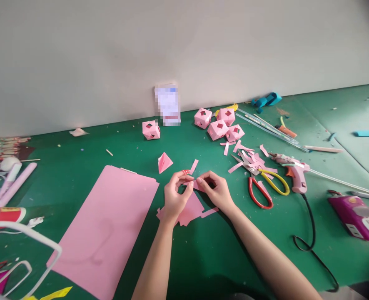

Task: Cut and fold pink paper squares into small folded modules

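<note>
Close together near the middle of the table, my left hand (178,193) and my right hand (215,187) pinch a small piece of pink paper (195,185) between thumbs and fingers. Below them lie several cut pink paper pieces (193,208), partly hidden by my left hand. A narrow pink strip (194,166) rests just beyond my fingers. Further back sits a folded pink paper shape (165,162). To the left is a large stack of pink sheets (106,229). Scissors (259,179) with one red and one yellow handle lie right of my hands, on pink scraps (256,160).
Several pink paper balls with cut-outs (218,130) stand at the back, another one (151,130) left of them. A phone-like panel (168,104) leans on the wall. At right are a pink glue gun (297,171) with a black cord and a purple power socket (356,216).
</note>
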`<state>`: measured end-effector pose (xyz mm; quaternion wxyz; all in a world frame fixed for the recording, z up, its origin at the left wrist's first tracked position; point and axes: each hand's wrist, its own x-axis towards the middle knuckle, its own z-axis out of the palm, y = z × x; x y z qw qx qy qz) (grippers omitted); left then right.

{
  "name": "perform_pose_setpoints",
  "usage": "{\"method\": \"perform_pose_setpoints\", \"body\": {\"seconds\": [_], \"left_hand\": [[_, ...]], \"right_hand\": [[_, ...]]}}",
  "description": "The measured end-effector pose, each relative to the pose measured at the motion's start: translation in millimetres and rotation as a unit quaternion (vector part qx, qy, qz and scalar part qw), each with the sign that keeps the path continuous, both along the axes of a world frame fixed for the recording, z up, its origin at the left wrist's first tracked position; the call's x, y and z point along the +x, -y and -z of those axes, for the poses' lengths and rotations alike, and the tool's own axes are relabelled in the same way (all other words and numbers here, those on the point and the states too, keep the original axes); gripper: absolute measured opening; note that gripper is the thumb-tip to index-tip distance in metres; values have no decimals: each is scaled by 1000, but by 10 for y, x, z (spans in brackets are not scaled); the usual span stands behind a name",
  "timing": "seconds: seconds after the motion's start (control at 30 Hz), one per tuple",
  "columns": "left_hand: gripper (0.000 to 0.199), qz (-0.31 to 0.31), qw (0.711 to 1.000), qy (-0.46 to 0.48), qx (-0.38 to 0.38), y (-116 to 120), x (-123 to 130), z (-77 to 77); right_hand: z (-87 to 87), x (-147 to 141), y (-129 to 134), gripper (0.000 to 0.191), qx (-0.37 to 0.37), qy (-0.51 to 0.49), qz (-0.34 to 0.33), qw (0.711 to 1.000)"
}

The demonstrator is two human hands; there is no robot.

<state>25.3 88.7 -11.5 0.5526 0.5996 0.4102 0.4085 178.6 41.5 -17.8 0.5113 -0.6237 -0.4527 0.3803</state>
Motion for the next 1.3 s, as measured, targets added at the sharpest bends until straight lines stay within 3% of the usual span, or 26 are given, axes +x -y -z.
{"method": "perform_pose_setpoints", "body": {"seconds": [0.17,0.3,0.47,0.6,0.67,0.8,0.87,1.0,1.17,1.3], "left_hand": [[29,-22,995,-71,71,15,25,38],[30,-45,992,-85,87,11,41,82],[25,-94,991,-71,70,-53,-14,135],[21,-165,986,-3,-9,-136,-93,117],[26,-139,988,50,-45,-145,-103,79],[38,-11,994,78,-78,-77,-44,6],[35,-14,996,53,-77,-36,-5,-4],[30,-55,996,34,-55,-12,18,6],[29,-27,999,10,-24,-26,-5,14],[23,-20,999,-24,19,-3,-10,27]], "right_hand": [[-35,-16,3,24,-12,28,-28,999],[-25,-17,15,25,-1,25,-3,1000],[-9,26,7,28,10,-42,59,997],[-17,42,-22,32,12,-86,103,991],[-21,24,-25,31,18,-82,84,993],[-18,-16,-8,29,25,-64,82,994],[-12,-24,-1,29,26,-60,92,994],[-10,-34,4,27,27,-36,52,998],[-31,-70,7,14,42,50,13,998],[-34,-85,11,10,50,89,21,995]]}}
